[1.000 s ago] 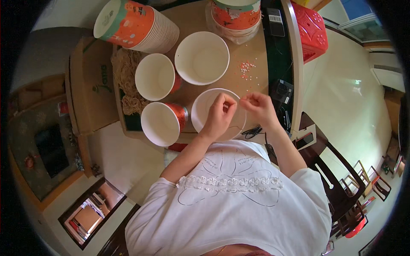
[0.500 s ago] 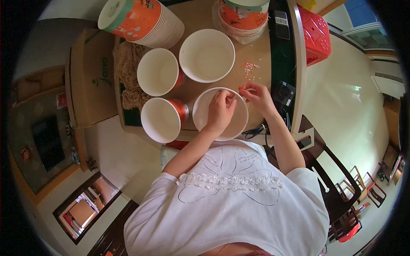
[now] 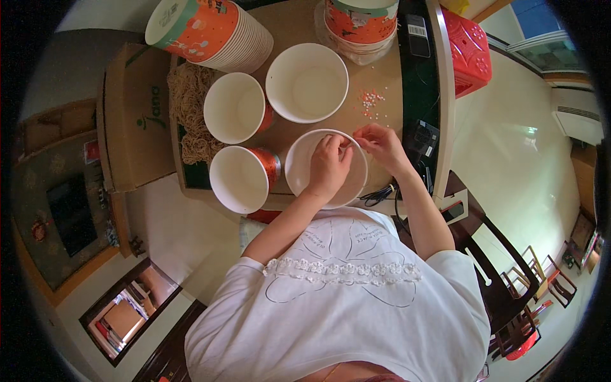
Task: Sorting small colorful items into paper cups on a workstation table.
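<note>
A white-lined paper bucket [image 3: 296, 170] stands at the table's near edge, its mouth facing up. My left hand [image 3: 330, 167] reaches into that mouth with curled fingers, close to the far right inner wall. Just outside the same rim, my right hand [image 3: 382, 148] has its thumb and fingers pinched together. Whatever either hand holds is too small or hidden to make out. Beyond my right hand lie small red and white beads [image 3: 371, 100], scattered on the tabletop.
Three more paper buckets stand open nearby: a wide one [image 3: 307, 83] and two smaller ones [image 3: 234, 108] [image 3: 238, 179]. Bucket stacks [image 3: 213, 37] [image 3: 361, 28] occupy the far side. Tan string [image 3: 191, 114] lies left; a black device [image 3: 425, 139] and cable [image 3: 380, 195] lie right.
The right hand's fingers have shifted slightly at the bucket's rim. My left hand stays inside the bucket, and the whole view has moved a touch.
</note>
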### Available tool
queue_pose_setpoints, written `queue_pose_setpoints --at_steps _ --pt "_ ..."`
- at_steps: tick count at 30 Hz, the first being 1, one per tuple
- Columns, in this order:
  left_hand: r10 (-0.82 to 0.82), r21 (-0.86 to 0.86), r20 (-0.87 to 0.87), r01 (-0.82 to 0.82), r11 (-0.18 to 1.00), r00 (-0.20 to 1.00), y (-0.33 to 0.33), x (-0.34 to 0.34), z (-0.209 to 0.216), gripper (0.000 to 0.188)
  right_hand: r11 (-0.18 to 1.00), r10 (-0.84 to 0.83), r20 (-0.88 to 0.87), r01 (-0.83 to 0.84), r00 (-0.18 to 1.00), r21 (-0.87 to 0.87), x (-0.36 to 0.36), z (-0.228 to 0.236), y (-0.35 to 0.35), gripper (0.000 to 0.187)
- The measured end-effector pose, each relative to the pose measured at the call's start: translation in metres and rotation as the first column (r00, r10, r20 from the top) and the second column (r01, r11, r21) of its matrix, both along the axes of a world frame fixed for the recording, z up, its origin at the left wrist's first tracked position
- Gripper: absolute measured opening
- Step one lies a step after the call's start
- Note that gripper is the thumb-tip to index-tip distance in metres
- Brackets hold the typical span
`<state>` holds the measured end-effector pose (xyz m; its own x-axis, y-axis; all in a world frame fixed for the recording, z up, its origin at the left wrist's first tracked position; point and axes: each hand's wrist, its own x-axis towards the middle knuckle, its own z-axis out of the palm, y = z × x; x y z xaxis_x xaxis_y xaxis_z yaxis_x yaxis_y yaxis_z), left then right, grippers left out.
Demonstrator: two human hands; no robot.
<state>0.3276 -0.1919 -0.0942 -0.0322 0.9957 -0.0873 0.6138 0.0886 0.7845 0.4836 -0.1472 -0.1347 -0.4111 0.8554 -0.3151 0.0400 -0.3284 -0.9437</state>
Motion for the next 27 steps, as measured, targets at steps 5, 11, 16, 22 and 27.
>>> queue_pose_setpoints --at_steps 5,11,16,22,27 --pt "-0.039 0.221 -0.132 0.068 0.973 0.990 0.000 0.001 0.000 0.008 0.995 0.043 0.040 -0.046 0.998 0.085 0.002 0.007 -0.001 0.008" --pt "0.272 -0.365 0.573 -0.056 0.929 0.773 -0.006 -0.005 -0.019 0.008 0.999 0.023 0.257 -0.015 0.966 -0.030 0.005 0.066 -0.015 0.017" --pt "0.531 -0.581 0.730 -0.018 0.813 0.430 -0.003 -0.006 -0.017 0.008 0.913 0.134 0.439 -0.283 0.888 0.293 -0.011 0.097 -0.053 0.024" --pt "0.491 -0.615 0.727 0.137 0.776 0.479 -0.006 -0.019 -0.004 0.008 0.776 -0.004 0.575 -0.360 0.818 0.518 -0.020 0.085 -0.002 0.007" --pt "0.214 -0.321 0.624 -0.003 0.947 0.751 -0.012 -0.015 -0.004 0.015 0.725 0.142 0.639 -0.519 0.756 0.453 -0.025 0.065 0.011 0.008"
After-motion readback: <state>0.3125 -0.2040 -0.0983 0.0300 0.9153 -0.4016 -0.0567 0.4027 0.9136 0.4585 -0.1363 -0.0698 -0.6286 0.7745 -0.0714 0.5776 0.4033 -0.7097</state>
